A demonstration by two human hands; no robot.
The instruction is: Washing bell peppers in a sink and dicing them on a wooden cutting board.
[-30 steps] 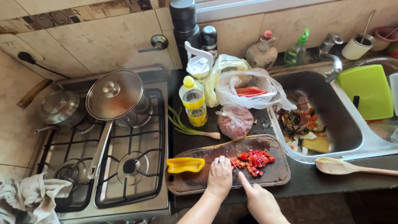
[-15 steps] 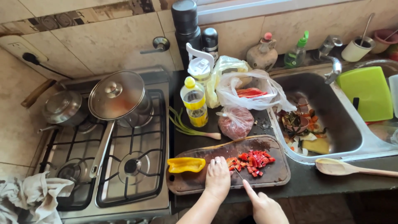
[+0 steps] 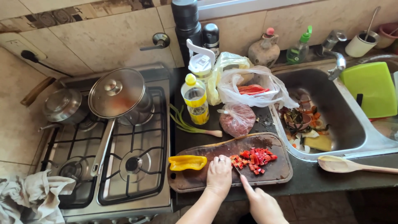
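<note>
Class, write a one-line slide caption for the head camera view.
Left hand rests on a wooden cutting board beside diced red pepper while the right hand works a knife, yellow pepper piece alongside.

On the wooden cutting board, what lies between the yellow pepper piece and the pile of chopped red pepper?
In the head view, the person's left hand rests on the cutting board between the yellow pepper piece and the chopped red pepper.

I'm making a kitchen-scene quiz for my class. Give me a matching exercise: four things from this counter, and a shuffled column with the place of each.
Things:
1. yellow pepper piece
2. wooden spoon
3. spring onion
4. diced red pepper

Places:
A. on the counter behind the cutting board
B. left end of the board
C. on the counter in front of the sink
D. on the board, by the left hand

Pairs: 1-B, 2-C, 3-A, 4-D
</note>
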